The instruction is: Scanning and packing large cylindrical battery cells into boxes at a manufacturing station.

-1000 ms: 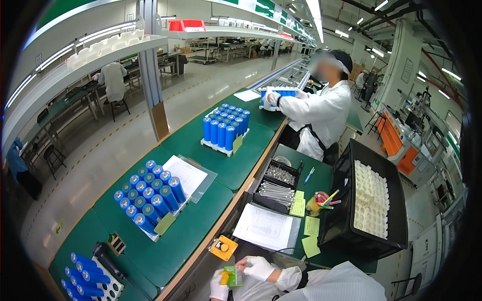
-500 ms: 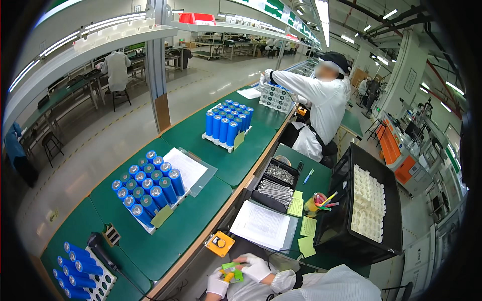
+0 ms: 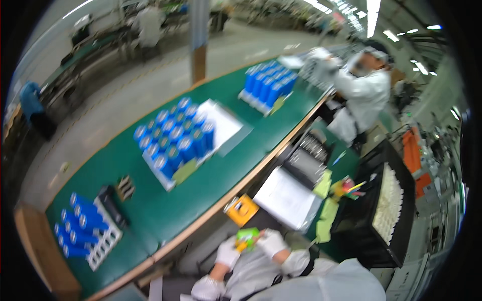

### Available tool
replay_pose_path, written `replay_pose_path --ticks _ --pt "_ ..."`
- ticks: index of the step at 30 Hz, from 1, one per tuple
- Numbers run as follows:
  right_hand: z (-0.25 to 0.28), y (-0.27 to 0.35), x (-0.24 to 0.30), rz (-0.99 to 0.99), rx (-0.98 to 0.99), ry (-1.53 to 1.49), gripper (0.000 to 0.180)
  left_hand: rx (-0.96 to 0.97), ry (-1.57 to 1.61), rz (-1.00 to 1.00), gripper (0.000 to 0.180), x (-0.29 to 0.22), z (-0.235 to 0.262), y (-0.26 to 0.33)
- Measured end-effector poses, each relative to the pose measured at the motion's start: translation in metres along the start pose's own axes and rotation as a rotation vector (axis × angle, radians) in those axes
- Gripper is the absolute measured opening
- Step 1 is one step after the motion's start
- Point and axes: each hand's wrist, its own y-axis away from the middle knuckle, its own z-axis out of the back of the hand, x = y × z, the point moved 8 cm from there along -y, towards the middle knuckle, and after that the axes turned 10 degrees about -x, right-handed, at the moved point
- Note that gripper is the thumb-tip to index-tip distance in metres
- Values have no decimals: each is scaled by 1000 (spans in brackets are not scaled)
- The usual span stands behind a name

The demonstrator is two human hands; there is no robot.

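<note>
Low in the middle, my white-gloved left hand [image 3: 229,252] is closed on a small, bright green, flat piece [image 3: 248,234]. Something yellow, perhaps a covered fingertip, lies against its lower part. My right hand [image 3: 272,243], also gloved in white, meets the piece at its right edge with fingers pinched together. Motion blur hides the exact finger positions and what kind of thing the piece is. Just beyond my hands is a yellow box [image 3: 242,210] with a dark round spot on it.
Blue cylindrical cells stand in white trays: a left group [image 3: 83,228], a middle group [image 3: 175,135] and a far group [image 3: 270,83]. A black handheld device [image 3: 111,205] lies on the green bench [image 3: 211,175]. Papers [image 3: 287,197] and a black crate [image 3: 346,241] are at right. A co-worker [image 3: 364,90] works beyond.
The view has swung, so the bench and trays sit further right and mostly higher. My hands have risen in the picture and still hold the green piece.
</note>
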Motion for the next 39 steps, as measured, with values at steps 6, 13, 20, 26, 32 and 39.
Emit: replay_pose_path --ticks 6,13,20,26,32,39 --pt "-9 -1 -15 -295 109 -278 15 126 615 391 19 16 -10 8" --pt "-1 -6 16 -56 58 0 21 137 702 508 25 30 -9 14" --pt "-4 -6 11 -7 17 118 29 68 743 489 24 27 -7 13" --pt "3 -13 41 75 81 265 31 13 620 431 20 16 -3 10" --pt "-1 -14 46 164 106 350 34 -44 683 458 19 21 -1 9" --pt "-23 -5 4 -97 184 81 30 -160 756 411 23 24 -6 7"
